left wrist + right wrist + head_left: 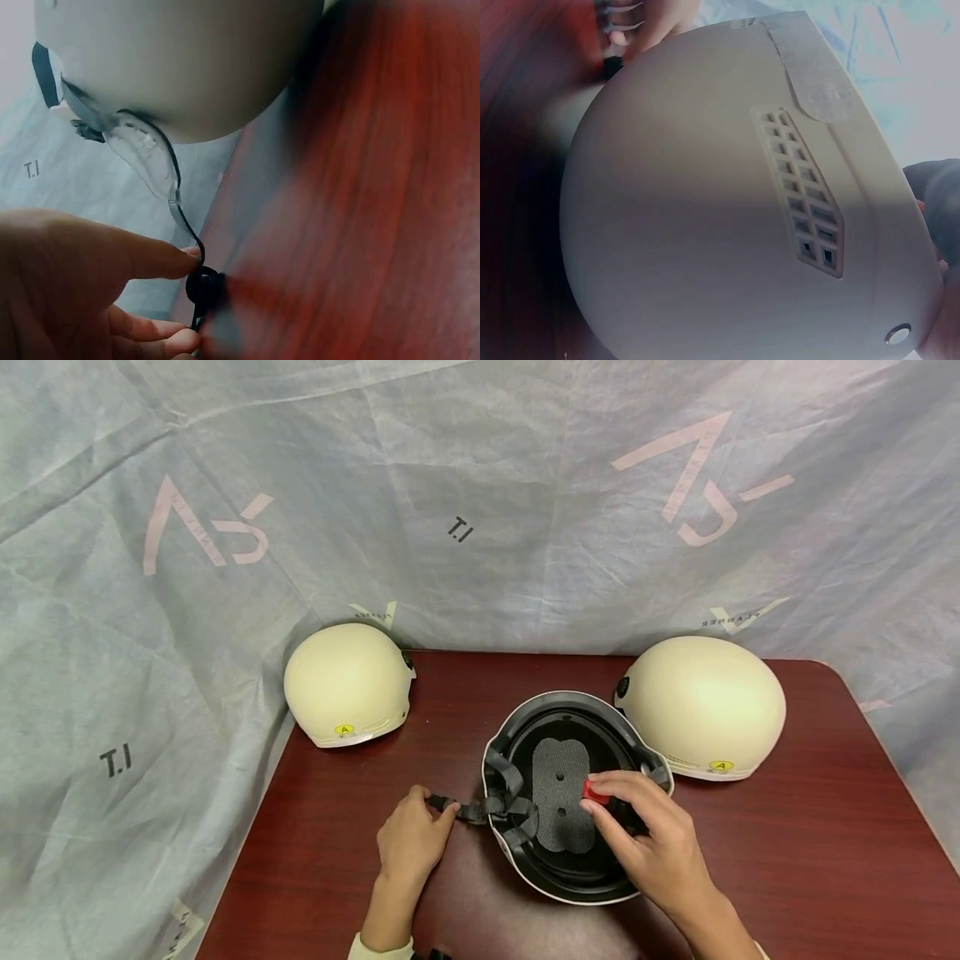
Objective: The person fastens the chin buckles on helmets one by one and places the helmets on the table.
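An upturned cream helmet lies on the table with its black lining and grey pad facing up. Between thumb and fingers, my left hand pinches the black chin strap beyond the helmet's left rim. A black strap fitting sits at those fingertips in the left wrist view. Over the helmet's right half, my right hand pinches a red buckle piece. The right wrist view is mostly filled by the cream shell with its vent grille, which hides most of that hand.
Two more cream helmets stand upright on the dark red table: one helmet at the back left, another helmet at the back right, close beside the upturned one. A grey printed cloth hangs behind the table and down its sides.
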`<state>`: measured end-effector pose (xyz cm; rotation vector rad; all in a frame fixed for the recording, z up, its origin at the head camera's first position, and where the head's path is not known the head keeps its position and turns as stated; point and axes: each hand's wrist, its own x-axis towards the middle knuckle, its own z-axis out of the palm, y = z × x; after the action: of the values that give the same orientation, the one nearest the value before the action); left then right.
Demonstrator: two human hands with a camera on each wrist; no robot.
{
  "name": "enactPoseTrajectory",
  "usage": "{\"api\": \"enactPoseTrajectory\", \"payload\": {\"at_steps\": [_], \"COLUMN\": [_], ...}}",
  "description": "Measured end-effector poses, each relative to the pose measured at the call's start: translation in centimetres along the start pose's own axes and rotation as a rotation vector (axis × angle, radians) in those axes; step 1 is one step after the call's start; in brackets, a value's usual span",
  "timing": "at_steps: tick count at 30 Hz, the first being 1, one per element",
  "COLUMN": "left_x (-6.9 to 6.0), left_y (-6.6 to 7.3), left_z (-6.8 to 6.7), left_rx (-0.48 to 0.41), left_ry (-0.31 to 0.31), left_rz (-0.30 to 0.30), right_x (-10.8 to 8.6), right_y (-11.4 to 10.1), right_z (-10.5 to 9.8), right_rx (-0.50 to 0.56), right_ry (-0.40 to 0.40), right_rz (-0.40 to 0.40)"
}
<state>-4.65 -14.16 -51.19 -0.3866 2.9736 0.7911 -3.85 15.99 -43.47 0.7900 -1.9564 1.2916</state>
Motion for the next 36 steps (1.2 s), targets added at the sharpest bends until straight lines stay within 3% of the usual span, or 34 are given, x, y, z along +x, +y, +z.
{"api": "enactPoseTrajectory", "payload": {"at_steps": [8,17,25,31,36], "left_x": [0.0,0.2,0.5,0.8,0.7], "left_y": [0.2,0.0,-0.6,-1.1,-1.0], "left_z": [0.6,0.3,-0.1,-0.8,-1.3], "left_rx": [-0.048,-0.122,-0.193,-0.3,-0.457], "left_ry": [0.012,0.017,-0.001,-0.033,-0.066], "left_rz": [0.03,0.086,0.087,0.068,0.04], "right_x": [0.0,-0.1,-0.3,-0.2,-0.1], "right_y": [0.1,0.1,0.0,0.0,0.1], "right_z": [0.1,-0.1,-0.2,-0.2,-0.2], "right_rx": [0.001,-0.007,-0.032,-0.032,-0.01], "right_ry": [0.005,0.003,0.005,0.007,0.007], "right_rz": [-0.008,0.018,0.037,0.029,0.015]}}
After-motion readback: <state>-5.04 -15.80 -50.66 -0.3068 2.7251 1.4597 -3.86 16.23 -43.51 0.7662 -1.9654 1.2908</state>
